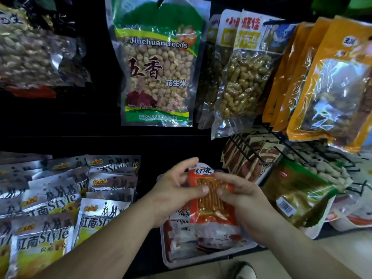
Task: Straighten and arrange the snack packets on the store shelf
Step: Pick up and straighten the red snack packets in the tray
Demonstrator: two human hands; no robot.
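an orange snack packet [209,200] is pinched by the left hand [177,190] and right hand [239,198] above the clear tray's [211,256] middle; squaring onto the stack [181,228] seems next.

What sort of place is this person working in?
Most likely a small shop's snack display. Sealed peanut bags hang in a row above, silver snack packets lie stacked lower left, and the left hand and right hand hold an orange packet over a tray of similar ones.

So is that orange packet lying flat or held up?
Held up: the left hand and right hand pinch the orange packet over the white tray; lower end unclear.
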